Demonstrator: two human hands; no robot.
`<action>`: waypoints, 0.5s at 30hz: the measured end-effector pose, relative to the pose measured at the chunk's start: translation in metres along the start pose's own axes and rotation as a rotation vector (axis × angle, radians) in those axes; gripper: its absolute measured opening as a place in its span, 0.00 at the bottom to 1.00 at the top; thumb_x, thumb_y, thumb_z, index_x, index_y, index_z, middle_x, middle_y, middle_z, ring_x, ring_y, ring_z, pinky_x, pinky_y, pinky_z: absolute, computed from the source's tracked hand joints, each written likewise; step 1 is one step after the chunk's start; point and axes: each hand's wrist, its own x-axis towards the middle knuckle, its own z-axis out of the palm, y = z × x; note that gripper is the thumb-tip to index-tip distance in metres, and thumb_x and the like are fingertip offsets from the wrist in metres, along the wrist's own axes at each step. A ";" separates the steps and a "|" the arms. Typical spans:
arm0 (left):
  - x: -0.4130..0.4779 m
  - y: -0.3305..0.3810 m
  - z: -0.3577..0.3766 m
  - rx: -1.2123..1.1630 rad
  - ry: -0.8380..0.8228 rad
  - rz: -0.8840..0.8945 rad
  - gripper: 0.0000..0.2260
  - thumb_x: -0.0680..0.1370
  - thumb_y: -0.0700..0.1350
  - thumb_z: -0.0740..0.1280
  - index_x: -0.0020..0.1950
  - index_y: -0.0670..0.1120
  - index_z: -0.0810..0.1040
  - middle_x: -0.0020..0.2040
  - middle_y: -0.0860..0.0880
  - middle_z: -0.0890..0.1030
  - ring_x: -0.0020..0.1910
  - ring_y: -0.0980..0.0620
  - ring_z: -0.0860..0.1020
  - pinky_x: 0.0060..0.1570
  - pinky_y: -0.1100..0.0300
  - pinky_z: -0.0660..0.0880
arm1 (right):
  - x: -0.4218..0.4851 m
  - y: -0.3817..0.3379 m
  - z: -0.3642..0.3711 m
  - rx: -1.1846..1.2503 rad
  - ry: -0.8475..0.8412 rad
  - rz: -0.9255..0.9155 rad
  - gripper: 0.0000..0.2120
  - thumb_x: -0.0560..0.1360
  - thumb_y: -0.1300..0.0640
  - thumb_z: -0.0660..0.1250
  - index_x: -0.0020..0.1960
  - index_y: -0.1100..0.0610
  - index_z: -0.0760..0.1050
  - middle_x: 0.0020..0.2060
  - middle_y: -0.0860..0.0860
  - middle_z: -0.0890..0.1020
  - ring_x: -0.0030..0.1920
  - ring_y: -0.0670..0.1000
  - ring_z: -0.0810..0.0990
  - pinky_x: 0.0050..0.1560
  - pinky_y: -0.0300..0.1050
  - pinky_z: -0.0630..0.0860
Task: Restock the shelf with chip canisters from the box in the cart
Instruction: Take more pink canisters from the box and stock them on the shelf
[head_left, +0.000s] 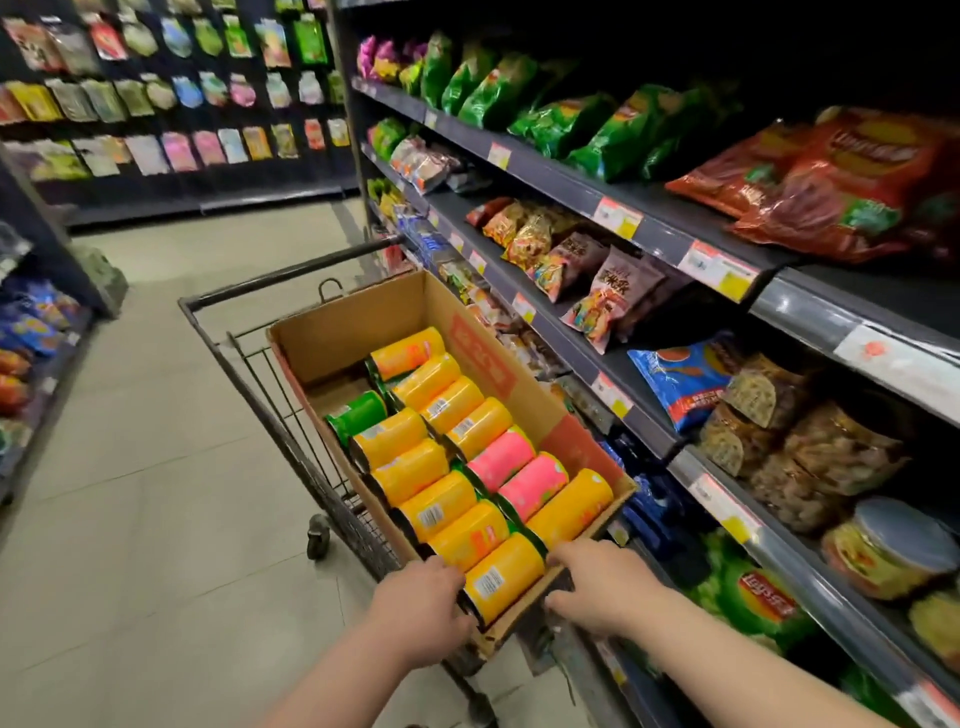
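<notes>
A: Hands?
B: left hand (421, 605) and right hand (597, 587) both curled over the box (353, 322) near edge.
A: Canisters?
B: canisters (447, 410) lie in rows inside box. shelf (561, 182) right of it.

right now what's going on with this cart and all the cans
A person stands at a shopping cart parked beside the snack shelves. The left hand and right hand both grip the near end of the open cardboard box in the cart. It holds chip canisters lying on their sides, mostly yellow, two pink and one green. None is lifted out.
</notes>
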 end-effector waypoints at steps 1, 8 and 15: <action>0.012 -0.005 -0.007 0.019 -0.003 0.027 0.18 0.76 0.56 0.61 0.61 0.49 0.74 0.59 0.48 0.74 0.61 0.47 0.73 0.58 0.51 0.73 | 0.008 -0.001 -0.003 0.013 0.006 0.026 0.23 0.76 0.45 0.61 0.69 0.48 0.68 0.65 0.49 0.74 0.63 0.55 0.74 0.61 0.50 0.70; 0.090 -0.058 -0.054 0.091 -0.010 0.163 0.21 0.77 0.58 0.61 0.66 0.48 0.71 0.65 0.47 0.73 0.66 0.46 0.70 0.60 0.50 0.72 | 0.064 -0.023 -0.021 0.077 0.001 0.205 0.24 0.76 0.46 0.62 0.70 0.48 0.66 0.66 0.51 0.74 0.64 0.56 0.73 0.60 0.50 0.72; 0.143 -0.073 -0.068 0.165 -0.068 0.325 0.22 0.78 0.57 0.61 0.68 0.48 0.70 0.67 0.47 0.71 0.66 0.47 0.70 0.60 0.52 0.71 | 0.082 -0.028 -0.013 0.195 -0.015 0.384 0.22 0.75 0.46 0.62 0.68 0.49 0.68 0.64 0.50 0.74 0.63 0.54 0.73 0.59 0.50 0.72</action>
